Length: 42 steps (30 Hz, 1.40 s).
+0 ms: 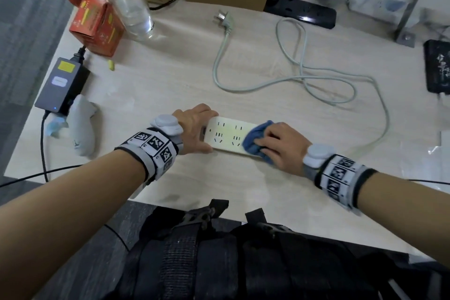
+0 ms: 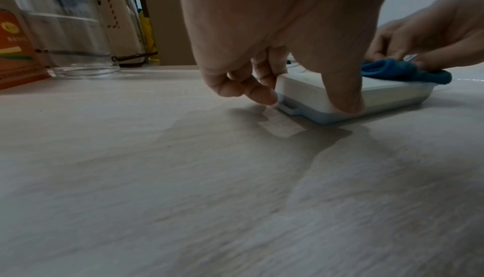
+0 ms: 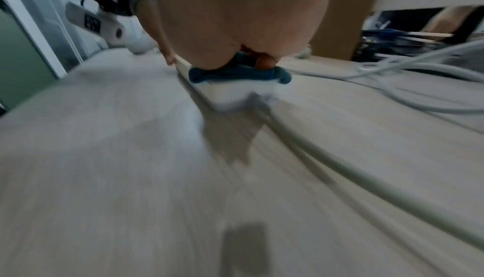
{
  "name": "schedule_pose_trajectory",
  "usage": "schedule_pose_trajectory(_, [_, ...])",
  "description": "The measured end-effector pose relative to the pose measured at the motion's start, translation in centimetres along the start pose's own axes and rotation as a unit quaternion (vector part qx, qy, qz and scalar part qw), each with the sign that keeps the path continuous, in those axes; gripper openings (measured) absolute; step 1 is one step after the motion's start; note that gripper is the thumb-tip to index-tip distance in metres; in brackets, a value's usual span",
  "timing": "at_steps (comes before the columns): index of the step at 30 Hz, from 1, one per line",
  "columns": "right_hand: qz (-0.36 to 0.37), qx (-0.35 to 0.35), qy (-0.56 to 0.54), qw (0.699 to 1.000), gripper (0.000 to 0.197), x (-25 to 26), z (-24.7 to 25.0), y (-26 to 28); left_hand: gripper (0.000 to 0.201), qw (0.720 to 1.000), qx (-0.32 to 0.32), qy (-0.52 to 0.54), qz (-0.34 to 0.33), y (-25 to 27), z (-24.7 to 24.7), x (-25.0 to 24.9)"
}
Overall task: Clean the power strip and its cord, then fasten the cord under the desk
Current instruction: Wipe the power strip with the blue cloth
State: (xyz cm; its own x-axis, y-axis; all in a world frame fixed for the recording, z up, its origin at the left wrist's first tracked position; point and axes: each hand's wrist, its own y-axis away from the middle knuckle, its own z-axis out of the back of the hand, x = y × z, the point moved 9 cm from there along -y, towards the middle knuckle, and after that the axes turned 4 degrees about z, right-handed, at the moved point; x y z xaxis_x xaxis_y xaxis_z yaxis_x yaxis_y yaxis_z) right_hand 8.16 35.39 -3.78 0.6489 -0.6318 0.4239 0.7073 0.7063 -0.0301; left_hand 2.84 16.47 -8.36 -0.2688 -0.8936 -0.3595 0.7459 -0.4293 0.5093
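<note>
Wiping the white power strip (image 1: 227, 134) on the desk (image 1: 170, 75)

The blue cloth (image 1: 255, 139) and right hand (image 1: 283, 146) hide the strip's right end; the right wrist view is blurred. The left hand (image 1: 194, 129) grips the strip's left end, thumb on the near edge, fingers curled at the far side. The right hand's bent fingers press the bunched cloth onto the strip. The cord (image 1: 316, 75) loops behind, plug (image 1: 225, 20) lying loose.

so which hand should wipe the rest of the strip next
Probably the right hand: it already presses the blue cloth on the strip's cord end and can sweep toward the uncovered sockets. The left hand grips the other end, steadying it.
</note>
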Motion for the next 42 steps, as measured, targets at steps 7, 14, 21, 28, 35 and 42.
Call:
schedule_pose_trajectory(7, [-0.001,-0.113,0.011,0.994,0.051,-0.8,2.4,3.8,0.076,1.0,0.008,0.007,-0.001,-0.2,0.0,-0.2])
schedule_pose_trajectory(14, [0.067,-0.148,-0.018,0.986,0.014,4.0,-0.7,-3.0,0.075,1.0,-0.004,0.018,-0.009,-0.1,0.6,-0.8])
schedule_pose_trajectory(21, [0.033,-0.063,0.005,0.997,0.03,4.7,-3.7,-3.6,0.084,0.999,-0.012,0.026,-0.036,0.3,0.8,-1.3])
schedule_pose_trajectory(28, [-0.003,-0.06,0.05,0.997,0.026,0.2,0.0,5.7,0.083,1.0,0.005,-0.025,-0.009,0.5,1.0,-1.0])
schedule_pose_trajectory(35, [-0.069,-0.158,0.018,0.985,0.042,0.9,3.4,5.0,0.062,0.995,0.093,0.019,0.002,0.1,2.6,-1.9])
schedule_pose_trajectory(42, [-0.209,-0.146,-0.075,0.964,0.03,-1.4,5.3,4.3,0.066,0.983,0.146,0.101,0.054,-0.6,3.8,-0.7])
